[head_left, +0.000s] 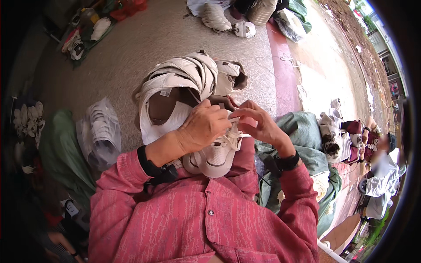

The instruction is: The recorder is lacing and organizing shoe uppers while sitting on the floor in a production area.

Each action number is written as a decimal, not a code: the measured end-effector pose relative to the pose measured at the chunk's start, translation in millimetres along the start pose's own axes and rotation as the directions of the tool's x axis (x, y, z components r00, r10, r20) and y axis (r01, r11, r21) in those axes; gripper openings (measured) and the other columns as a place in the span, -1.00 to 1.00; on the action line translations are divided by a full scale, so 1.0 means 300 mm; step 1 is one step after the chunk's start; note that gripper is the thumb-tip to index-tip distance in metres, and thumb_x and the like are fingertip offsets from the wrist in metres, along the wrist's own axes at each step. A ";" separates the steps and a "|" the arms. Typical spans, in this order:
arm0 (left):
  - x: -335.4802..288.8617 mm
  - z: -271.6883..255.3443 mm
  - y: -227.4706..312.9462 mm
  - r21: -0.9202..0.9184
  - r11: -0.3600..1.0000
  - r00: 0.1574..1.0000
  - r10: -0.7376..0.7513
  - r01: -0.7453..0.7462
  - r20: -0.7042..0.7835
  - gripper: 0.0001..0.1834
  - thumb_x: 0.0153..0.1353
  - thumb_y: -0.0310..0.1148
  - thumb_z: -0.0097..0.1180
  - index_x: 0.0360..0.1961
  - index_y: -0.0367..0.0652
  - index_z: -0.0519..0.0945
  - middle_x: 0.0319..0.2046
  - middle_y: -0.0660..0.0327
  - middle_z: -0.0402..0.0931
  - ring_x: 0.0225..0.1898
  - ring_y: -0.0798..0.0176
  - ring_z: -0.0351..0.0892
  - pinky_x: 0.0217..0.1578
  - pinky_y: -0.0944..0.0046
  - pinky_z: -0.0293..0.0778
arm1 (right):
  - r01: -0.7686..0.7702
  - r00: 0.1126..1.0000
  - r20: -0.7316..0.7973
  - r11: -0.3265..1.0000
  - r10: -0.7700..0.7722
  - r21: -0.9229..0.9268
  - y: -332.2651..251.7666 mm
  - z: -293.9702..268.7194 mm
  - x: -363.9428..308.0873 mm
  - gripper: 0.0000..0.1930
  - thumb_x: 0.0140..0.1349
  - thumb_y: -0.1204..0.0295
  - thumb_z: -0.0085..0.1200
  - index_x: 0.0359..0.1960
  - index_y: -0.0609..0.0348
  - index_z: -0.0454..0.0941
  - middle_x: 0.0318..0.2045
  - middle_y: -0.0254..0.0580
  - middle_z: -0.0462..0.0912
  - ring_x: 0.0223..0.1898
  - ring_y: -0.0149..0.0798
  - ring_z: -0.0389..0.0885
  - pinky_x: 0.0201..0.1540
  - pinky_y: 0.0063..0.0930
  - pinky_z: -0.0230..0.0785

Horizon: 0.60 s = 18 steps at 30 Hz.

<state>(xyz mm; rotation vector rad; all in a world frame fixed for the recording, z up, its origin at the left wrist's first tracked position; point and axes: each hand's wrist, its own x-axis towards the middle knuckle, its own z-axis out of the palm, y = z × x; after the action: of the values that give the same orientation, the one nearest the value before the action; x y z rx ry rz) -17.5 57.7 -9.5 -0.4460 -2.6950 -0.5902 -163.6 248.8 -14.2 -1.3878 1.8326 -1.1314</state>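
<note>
A cream-white sneaker (216,158) rests in my lap, its toe pointing toward me and its white shoelace (231,139) hanging loose over the front. Above the sneaker's opening, my left hand (204,125) is closed, thumb and fingers pinched at the lacing. My right hand (259,125) meets it from the other side, thumb and forefinger also closed on the lacing. My fingers partly cover the exact spot they grip. Just beyond them lies a stack of cream shoe uppers (182,72) with brown lining. Beside that stack is another cream shoe (229,75).
Green cloth sacks lie at my right (298,131) and left (66,149). Near the left one is a clear plastic bag (100,131) of shoe parts. More shoes (217,18) sit on the far floor. People (379,144) sit among shoes at the far right.
</note>
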 end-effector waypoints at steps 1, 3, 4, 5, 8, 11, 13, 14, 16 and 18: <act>0.005 0.011 -0.002 -0.058 0.998 0.999 0.034 -0.033 0.022 -0.81 -0.03 -0.37 0.29 -0.33 -0.03 0.61 -0.38 0.32 0.49 -0.26 0.28 0.52 -0.20 0.20 0.27 | 0.011 1.000 0.004 0.999 -0.011 0.041 0.018 0.002 0.011 -0.72 0.13 0.48 0.18 -0.08 0.16 0.59 -0.23 -0.25 0.47 -0.17 -0.30 0.49 -0.04 -0.40 0.34; 0.017 0.031 -0.008 -0.068 0.992 0.994 0.106 -0.104 0.012 -0.84 -0.05 -0.37 0.28 -0.40 -0.06 0.58 -0.42 0.30 0.46 -0.29 0.26 0.52 -0.22 0.20 0.31 | -0.024 1.000 -0.001 0.998 0.024 0.061 0.022 0.004 0.015 -0.72 0.11 0.50 0.16 -0.10 0.15 0.60 -0.23 -0.23 0.46 -0.17 -0.27 0.48 -0.05 -0.41 0.35; 0.021 0.033 -0.007 -0.069 0.992 0.994 0.108 -0.106 0.015 -0.84 -0.05 -0.37 0.28 -0.40 -0.06 0.58 -0.42 0.30 0.46 -0.29 0.26 0.52 -0.22 0.20 0.31 | -0.059 0.998 0.000 0.995 0.060 0.085 0.026 0.010 0.015 -0.72 0.09 0.51 0.13 -0.11 0.15 0.60 -0.23 -0.21 0.45 -0.16 -0.25 0.47 -0.06 -0.41 0.37; 0.025 0.033 -0.006 -0.045 0.988 0.989 0.146 -0.145 0.019 -0.85 -0.06 -0.37 0.27 -0.44 -0.08 0.56 -0.44 0.29 0.45 -0.31 0.25 0.52 -0.24 0.20 0.33 | -0.061 0.998 -0.003 0.994 0.061 0.087 0.031 0.018 0.014 -0.72 0.09 0.51 0.13 -0.11 0.15 0.60 -0.23 -0.21 0.45 -0.16 -0.25 0.47 -0.06 -0.41 0.37; 0.027 0.042 -0.006 -0.026 0.976 0.976 0.218 -0.217 0.014 -0.87 -0.06 -0.39 0.24 -0.50 -0.10 0.52 -0.46 0.27 0.42 -0.34 0.24 0.52 -0.28 0.22 0.35 | -0.158 0.987 -0.007 0.967 0.162 0.202 0.047 0.038 0.010 -0.71 0.07 0.49 0.08 -0.12 0.16 0.60 -0.26 -0.25 0.43 -0.17 -0.30 0.46 -0.07 -0.44 0.36; 0.026 0.038 -0.013 -0.060 0.967 0.968 0.249 -0.246 0.036 -0.88 -0.05 -0.42 0.22 -0.51 -0.13 0.50 -0.47 0.26 0.41 -0.36 0.21 0.52 -0.29 0.21 0.37 | -0.167 0.985 -0.003 0.958 0.173 0.234 0.052 0.048 0.013 -0.71 0.06 0.48 0.05 -0.14 0.18 0.60 -0.28 -0.28 0.41 -0.20 -0.36 0.46 -0.10 -0.46 0.35; 0.031 0.038 -0.013 -0.091 0.965 0.966 0.251 -0.245 0.067 -0.89 -0.04 -0.44 0.21 -0.51 -0.14 0.50 -0.48 0.25 0.41 -0.36 0.20 0.52 -0.28 0.20 0.38 | -0.197 0.979 0.005 0.949 0.203 0.245 0.040 0.049 0.013 -0.71 0.06 0.49 0.04 -0.15 0.20 0.59 -0.30 -0.29 0.41 -0.24 -0.38 0.46 -0.12 -0.49 0.35; 0.035 0.042 -0.011 -0.118 0.964 0.968 0.246 -0.238 0.054 -0.89 -0.05 -0.44 0.20 -0.50 -0.14 0.50 -0.48 0.24 0.40 -0.36 0.18 0.52 -0.28 0.18 0.40 | -0.197 0.979 0.002 0.949 0.203 0.246 0.043 0.051 0.012 -0.71 0.06 0.49 0.04 -0.15 0.20 0.59 -0.30 -0.29 0.41 -0.24 -0.38 0.46 -0.12 -0.49 0.35; 0.037 0.049 -0.012 -0.144 0.962 0.969 0.242 -0.233 0.043 -0.88 -0.05 -0.44 0.20 -0.50 -0.15 0.49 -0.48 0.23 0.40 -0.36 0.16 0.52 -0.28 0.16 0.42 | -0.181 0.982 -0.006 0.950 0.189 0.256 0.052 0.055 0.012 -0.70 0.06 0.50 0.00 -0.13 0.22 0.57 -0.31 -0.29 0.41 -0.27 -0.38 0.46 -0.13 -0.51 0.34; 0.037 0.054 -0.018 -0.184 0.955 0.968 0.246 -0.233 0.050 -0.88 -0.04 -0.46 0.19 -0.49 -0.15 0.48 -0.48 0.20 0.40 -0.40 0.11 0.51 -0.33 0.14 0.46 | -0.205 0.977 0.011 0.932 0.211 0.299 0.041 0.054 0.018 -0.69 0.06 0.51 -0.03 -0.13 0.23 0.56 -0.31 -0.29 0.41 -0.27 -0.38 0.45 -0.13 -0.52 0.33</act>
<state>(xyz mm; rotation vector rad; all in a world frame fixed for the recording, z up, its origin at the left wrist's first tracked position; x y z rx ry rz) -33.5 62.8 -20.8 -0.8432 -2.6105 -0.7567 -157.6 240.4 -32.6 -0.9884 1.6919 -1.2530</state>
